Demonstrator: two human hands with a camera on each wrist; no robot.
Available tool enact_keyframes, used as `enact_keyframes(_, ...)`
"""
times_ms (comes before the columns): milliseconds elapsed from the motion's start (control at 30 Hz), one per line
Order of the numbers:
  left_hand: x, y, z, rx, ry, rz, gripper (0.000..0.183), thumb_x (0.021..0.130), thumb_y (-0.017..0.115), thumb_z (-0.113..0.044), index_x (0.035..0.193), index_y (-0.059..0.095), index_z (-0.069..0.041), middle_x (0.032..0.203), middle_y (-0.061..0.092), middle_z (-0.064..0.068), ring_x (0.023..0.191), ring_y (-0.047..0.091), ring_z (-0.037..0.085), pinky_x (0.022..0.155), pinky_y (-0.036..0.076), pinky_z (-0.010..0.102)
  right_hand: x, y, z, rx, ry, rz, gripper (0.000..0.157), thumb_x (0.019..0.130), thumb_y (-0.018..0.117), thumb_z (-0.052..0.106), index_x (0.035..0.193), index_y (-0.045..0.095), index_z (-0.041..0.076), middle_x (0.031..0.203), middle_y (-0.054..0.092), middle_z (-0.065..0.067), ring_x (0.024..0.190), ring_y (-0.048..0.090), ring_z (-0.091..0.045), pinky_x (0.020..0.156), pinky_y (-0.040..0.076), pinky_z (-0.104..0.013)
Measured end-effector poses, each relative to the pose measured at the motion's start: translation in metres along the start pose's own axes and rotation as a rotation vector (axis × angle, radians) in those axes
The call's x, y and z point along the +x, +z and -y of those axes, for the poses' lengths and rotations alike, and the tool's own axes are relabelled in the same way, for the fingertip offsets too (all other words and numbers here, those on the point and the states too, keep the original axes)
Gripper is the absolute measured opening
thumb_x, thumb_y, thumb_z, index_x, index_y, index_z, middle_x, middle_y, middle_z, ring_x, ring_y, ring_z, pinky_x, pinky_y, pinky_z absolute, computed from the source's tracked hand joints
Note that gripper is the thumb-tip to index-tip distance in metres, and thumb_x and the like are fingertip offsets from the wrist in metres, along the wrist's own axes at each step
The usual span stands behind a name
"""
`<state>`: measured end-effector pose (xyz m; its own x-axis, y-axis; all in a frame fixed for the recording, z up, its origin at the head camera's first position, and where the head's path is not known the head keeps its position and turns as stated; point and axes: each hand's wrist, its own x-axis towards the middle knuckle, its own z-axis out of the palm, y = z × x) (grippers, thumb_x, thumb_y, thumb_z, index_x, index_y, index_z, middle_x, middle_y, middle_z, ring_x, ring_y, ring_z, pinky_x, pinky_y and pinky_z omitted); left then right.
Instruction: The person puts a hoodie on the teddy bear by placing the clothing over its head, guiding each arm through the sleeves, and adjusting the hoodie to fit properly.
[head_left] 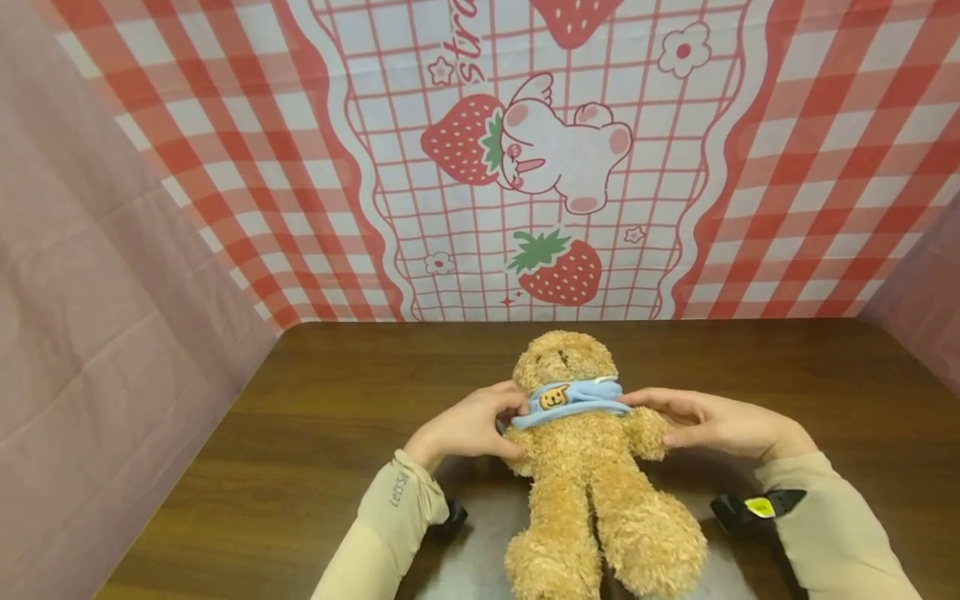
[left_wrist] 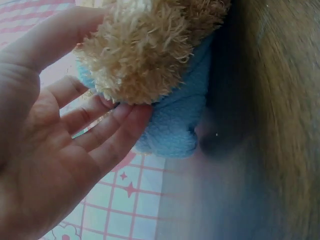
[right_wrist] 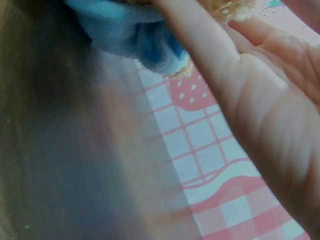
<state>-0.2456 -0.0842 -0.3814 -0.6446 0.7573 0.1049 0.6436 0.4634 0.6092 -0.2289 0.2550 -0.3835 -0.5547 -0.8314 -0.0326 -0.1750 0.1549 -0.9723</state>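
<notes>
I had on light, tan sleeves (head_left: 382, 525), and the left one had dark letters near the cuff. A black thing (head_left: 735, 510) with a bright yellow tag (head_left: 760, 507) was at my right wrist, and another black thing (head_left: 453, 518) was at my left wrist. Between my arms lay a fuzzy, golden-brown teddy bear (head_left: 577, 454), on its back on the brown wooden table (head_left: 247, 492). Its big feet were near me and its head was on the far side.

My hands were apart, one on each side of the bear. My left hand (head_left: 471, 425) was holding the bear's left-side arm, with my thumb on one side and my fingers curled round the other, and my fingertips touched its blue shirt (head_left: 588, 398). My right hand (head_left: 723, 427) was by the other furry arm (head_left: 647, 433), with my thumb at the paw and my fingers at the shirt's right edge. I couldn't tell if those fingers were pinching it. The shirt was bunched up under the bear's chin, with a little yellow animal face (head_left: 553, 397) on it, and the tummy showed.

Past the table's far edge hung a red and white checked cloth (head_left: 300, 167) with strawberries (head_left: 562, 273) and a white animal (head_left: 573, 154) lying sideways. Pink cloth (head_left: 112, 292) hung at the left and right.
</notes>
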Motion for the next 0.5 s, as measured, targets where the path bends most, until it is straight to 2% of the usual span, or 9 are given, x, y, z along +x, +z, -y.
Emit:
enact_keyframes(133,0.000,0.000,0.000,0.008,0.034,-0.050,0.028,0.066,0.072,-0.013,0.080,0.048,-0.014,0.084,0.042,-0.004,0.078,0.045,0.010,0.071,0.047,0.029,0.001,0.000,-0.004,0.098,-0.042,0.018,0.048,0.096,0.032,0.000,0.143,0.021,0.002,0.145,0.024,-0.001,0.111,0.040,-0.005,0.078,0.045,-0.032)
enact_keyframes(233,0.000,-0.001,0.001,0.003,0.035,-0.103,0.025,0.066,0.070,-0.012,0.080,0.049,-0.013,0.082,0.042,-0.005,0.077,0.044,0.009,0.069,0.046,0.027,0.003,0.000,-0.007,0.133,-0.077,0.032,0.048,0.095,0.034,-0.003,0.142,0.020,-0.001,0.144,0.028,0.003,0.116,0.039,-0.003,0.078,0.045,-0.030)
enact_keyframes(333,0.000,-0.001,0.000,-0.006,0.011,-0.153,0.023,0.067,0.069,-0.012,0.076,0.048,-0.013,0.077,0.042,-0.005,0.073,0.044,0.010,0.063,0.040,0.021,0.007,0.000,-0.007,0.076,-0.070,0.000,0.050,0.093,0.041,-0.003,0.140,0.024,-0.002,0.141,0.033,0.008,0.126,0.030,0.003,0.088,0.042,-0.023)
enact_keyframes(400,0.000,-0.001,-0.001,-0.012,-0.017,-0.172,0.023,0.069,0.069,-0.012,0.073,0.046,-0.014,0.074,0.041,-0.005,0.069,0.044,0.011,0.060,0.036,0.018,0.010,0.002,-0.006,0.013,-0.045,-0.039,0.050,0.091,0.046,-0.002,0.138,0.028,0.000,0.139,0.036,0.008,0.126,0.031,0.004,0.093,0.039,-0.020)
enact_keyframes(433,0.000,-0.001,-0.001,-0.014,-0.031,-0.179,0.024,0.069,0.069,-0.012,0.071,0.046,-0.014,0.072,0.041,-0.006,0.067,0.044,0.011,0.059,0.034,0.017,0.011,0.003,-0.005,-0.029,-0.027,-0.068,0.049,0.091,0.048,-0.001,0.137,0.031,0.001,0.138,0.037,0.008,0.124,0.032,0.005,0.093,0.038,-0.019)
enact_keyframes(500,0.001,0.000,-0.002,-0.012,-0.069,-0.192,0.025,0.069,0.070,-0.012,0.069,0.045,-0.015,0.070,0.041,-0.006,0.064,0.042,0.009,0.057,0.033,0.017,0.014,0.005,-0.005,-0.091,-0.016,-0.110,0.046,0.089,0.052,0.001,0.133,0.037,0.002,0.135,0.040,0.003,0.120,0.037,0.004,0.087,0.042,-0.021)
